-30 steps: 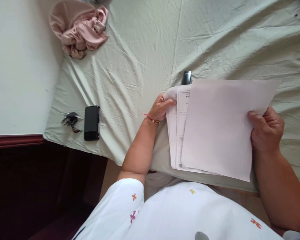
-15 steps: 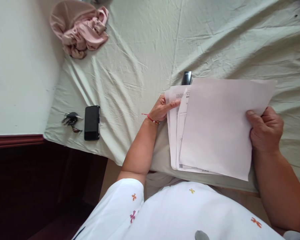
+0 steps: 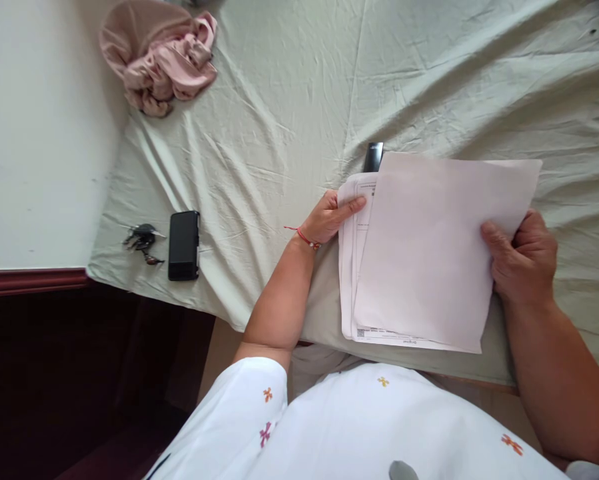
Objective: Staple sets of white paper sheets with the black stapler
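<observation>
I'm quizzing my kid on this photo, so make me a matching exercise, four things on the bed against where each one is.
1 pink cloth
2 black phone
3 keys
4 blank sheet

A in the right hand
B far corner of the bed, by the wall
C between the keys and the left hand
D nearest the bed's left edge

Pairs: 1-B, 2-C, 3-D, 4-A

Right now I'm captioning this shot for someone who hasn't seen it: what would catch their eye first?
The sheaf of white papers at centre right, held over the pale green sheet: right hand grips its right edge, left hand its left. Next, the crumpled pink cloth at top left, then the black phone beside keys near the bed's left edge.
</observation>
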Demonstrator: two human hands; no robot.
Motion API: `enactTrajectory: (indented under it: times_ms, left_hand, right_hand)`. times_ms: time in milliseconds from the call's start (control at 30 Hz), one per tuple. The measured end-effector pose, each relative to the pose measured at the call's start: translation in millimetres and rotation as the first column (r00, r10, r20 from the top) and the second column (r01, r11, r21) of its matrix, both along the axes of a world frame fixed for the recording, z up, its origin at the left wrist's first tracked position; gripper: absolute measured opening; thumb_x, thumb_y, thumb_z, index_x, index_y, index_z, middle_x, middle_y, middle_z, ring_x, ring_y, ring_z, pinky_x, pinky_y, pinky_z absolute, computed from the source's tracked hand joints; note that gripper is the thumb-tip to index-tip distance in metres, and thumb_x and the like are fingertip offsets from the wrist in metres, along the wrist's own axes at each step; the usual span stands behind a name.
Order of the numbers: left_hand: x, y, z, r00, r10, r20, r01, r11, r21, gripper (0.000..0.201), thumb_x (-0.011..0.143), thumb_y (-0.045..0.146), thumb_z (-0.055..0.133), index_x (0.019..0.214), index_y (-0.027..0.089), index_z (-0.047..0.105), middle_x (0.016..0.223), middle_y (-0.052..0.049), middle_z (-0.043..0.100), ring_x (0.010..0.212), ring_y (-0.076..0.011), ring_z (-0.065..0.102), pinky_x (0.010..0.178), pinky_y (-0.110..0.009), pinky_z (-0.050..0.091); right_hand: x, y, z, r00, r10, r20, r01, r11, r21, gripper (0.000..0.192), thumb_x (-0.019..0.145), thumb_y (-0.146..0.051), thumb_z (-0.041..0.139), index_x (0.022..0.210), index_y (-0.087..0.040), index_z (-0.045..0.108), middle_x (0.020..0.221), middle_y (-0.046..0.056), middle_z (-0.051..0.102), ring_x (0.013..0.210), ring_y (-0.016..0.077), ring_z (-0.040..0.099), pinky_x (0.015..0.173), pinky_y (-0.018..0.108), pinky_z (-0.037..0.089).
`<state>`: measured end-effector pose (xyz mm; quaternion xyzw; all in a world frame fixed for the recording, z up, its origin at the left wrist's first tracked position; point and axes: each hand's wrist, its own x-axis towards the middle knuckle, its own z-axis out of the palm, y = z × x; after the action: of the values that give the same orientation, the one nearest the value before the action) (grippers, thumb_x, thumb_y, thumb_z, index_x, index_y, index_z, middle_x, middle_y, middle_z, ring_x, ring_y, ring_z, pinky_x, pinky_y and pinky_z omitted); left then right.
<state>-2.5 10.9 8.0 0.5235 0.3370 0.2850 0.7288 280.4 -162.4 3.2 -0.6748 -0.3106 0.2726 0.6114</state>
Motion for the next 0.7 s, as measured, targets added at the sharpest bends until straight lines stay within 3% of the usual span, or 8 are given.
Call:
enactTrajectory:
  times_ms: [133,367,500,600,700]
  left_hand:
    - [1,-1,0.0,1.0,0.019,-0.008,-0.019,1.0,-0.016,0.05,0.078,0.068,0.087,0.092,0.021,0.08,0.081,-0.004,0.08,0.081,-0.0251,0.081,0.066,-0.035,0.066]
    - [6,-2,3.5,0.997,0.079,0.011,-0.079,0.996,-0.047,0.05,0.078,0.07,0.085,0.091,0.021,0.078,0.073,-0.003,0.075,0.088,-0.0286,0.082,0.069,-0.036,0.068]
    - [6,-2,4.7,0.996,0.085,0.029,-0.082,0.993,-0.079,0.047,0.079,0.065,0.086,0.083,0.019,0.076,0.069,-0.003,0.073,0.083,-0.0262,0.081,0.071,-0.035,0.067]
    - [4,-1,2.6,0.998,0.06,0.019,-0.059,0.996,-0.061,0.05,0.08,0.067,0.085,0.092,0.02,0.078,0.074,-0.005,0.076,0.089,-0.0298,0.082,0.074,-0.038,0.068]
    - [4,0,-0.7,0.999,0.037,0.018,-0.036,0.999,-0.036,0.052,0.083,0.068,0.082,0.104,0.02,0.08,0.083,-0.006,0.08,0.1,-0.0333,0.083,0.079,-0.042,0.07]
  right_hand:
    - [3,-1,-1.2,0.998,0.044,0.039,-0.043,0.998,-0.034,0.048,0.065,-0.047,0.095,0.096,-0.023,0.067,0.089,-0.001,0.072,0.074,0.0148,0.062,0.063,0.03,0.053]
    - [7,-4,-5.5,0.977,0.121,0.173,-0.105,0.99,-0.095,0.061,0.056,-0.04,0.098,0.107,-0.025,0.067,0.099,-0.001,0.076,0.084,0.0177,0.068,0.07,0.033,0.056]
    - [2,2,-4.6,0.998,-0.01,0.062,0.007,0.999,0.049,0.057,0.057,-0.042,0.099,0.104,-0.024,0.071,0.099,0.001,0.077,0.083,0.0162,0.069,0.073,0.032,0.057]
    - [0,6,-5.2,0.987,-0.156,-0.03,0.158,0.974,0.16,0.043,0.063,-0.049,0.098,0.087,-0.021,0.075,0.085,0.0,0.074,0.071,0.0119,0.062,0.069,0.029,0.053]
    - [-1,7,-5.9,0.986,-0.16,-0.056,0.168,0.969,0.182,0.042,0.061,-0.051,0.1,0.079,-0.022,0.077,0.075,-0.002,0.072,0.064,0.0093,0.057,0.065,0.026,0.05]
